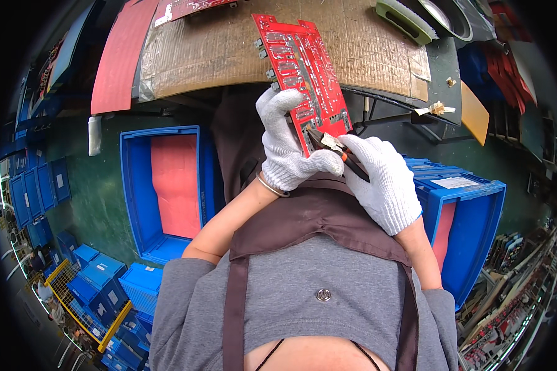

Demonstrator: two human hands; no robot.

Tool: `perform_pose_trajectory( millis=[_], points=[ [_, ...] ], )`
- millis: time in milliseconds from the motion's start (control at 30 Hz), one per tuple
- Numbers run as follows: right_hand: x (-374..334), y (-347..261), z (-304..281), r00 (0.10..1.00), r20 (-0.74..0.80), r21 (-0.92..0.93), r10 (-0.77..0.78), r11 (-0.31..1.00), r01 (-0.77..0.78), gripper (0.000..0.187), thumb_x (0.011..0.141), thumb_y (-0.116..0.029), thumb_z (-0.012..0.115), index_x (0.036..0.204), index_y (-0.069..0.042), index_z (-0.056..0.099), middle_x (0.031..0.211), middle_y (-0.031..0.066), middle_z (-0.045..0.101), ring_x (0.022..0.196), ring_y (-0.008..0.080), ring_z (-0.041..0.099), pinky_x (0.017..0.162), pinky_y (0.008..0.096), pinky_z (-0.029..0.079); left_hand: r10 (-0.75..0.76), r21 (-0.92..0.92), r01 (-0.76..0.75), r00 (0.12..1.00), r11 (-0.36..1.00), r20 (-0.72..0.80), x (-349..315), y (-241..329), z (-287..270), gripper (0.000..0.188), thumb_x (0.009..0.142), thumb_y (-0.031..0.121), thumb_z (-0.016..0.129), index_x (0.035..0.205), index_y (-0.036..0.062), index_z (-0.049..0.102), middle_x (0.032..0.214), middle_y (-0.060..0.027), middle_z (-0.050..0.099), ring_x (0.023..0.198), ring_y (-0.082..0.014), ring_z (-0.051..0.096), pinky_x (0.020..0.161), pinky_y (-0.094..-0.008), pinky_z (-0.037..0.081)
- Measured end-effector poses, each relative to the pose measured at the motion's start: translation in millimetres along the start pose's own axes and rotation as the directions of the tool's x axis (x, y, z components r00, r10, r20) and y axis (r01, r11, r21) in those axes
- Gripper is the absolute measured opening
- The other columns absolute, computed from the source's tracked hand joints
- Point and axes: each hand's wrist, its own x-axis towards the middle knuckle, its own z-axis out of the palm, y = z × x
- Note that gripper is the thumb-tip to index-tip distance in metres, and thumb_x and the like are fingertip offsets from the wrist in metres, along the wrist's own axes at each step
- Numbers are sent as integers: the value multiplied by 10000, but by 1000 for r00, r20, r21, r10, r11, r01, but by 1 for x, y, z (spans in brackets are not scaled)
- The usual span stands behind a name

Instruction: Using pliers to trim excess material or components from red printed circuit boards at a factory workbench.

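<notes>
A red circuit board (319,74) is held up tilted in front of me, its soldered side facing me. Grey connectors stick out along its left edge. My left hand (281,136), in a white knitted glove, grips the board by its lower left edge. My right hand (384,179), gloved likewise, is closed around a pair of cutting pliers (349,159) with black and orange handles. The jaws of the pliers lie against the lower end of the board, near its bottom corner. Whether the jaws are closed on a lead cannot be made out.
Worn cardboard (210,55) covers the workbench. A green-backed brush (405,21) and a round dish (436,15) lie at its far right. Another red board (195,7) rests at the far edge. Blue crates (130,185) with pink lining stand left and right of me.
</notes>
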Motion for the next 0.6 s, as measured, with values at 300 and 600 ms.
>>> perform_pose_trajectory(
  millis=[300,600],
  points=[
    [-2,13,14,998,62,367,17,929,-39,471,886,-111,739,1334,-8,639,1168,202,713,1023,351,722,908,381,559,-35,-15,35,999,999,-7,0,2,0,1264,504,735,916,1466,142,349,1430,-159,351,1355,-327,493,1117,-459,486],
    [-5,12,14,1000,-9,250,27,968,-24,497,858,-136,757,1329,-40,630,1151,183,687,1045,374,690,913,401,549,-32,-23,32,999,999,5,1,1,1,1260,505,714,927,1465,140,347,1441,-153,343,1355,-317,509,1100,-436,516]
  ],
)
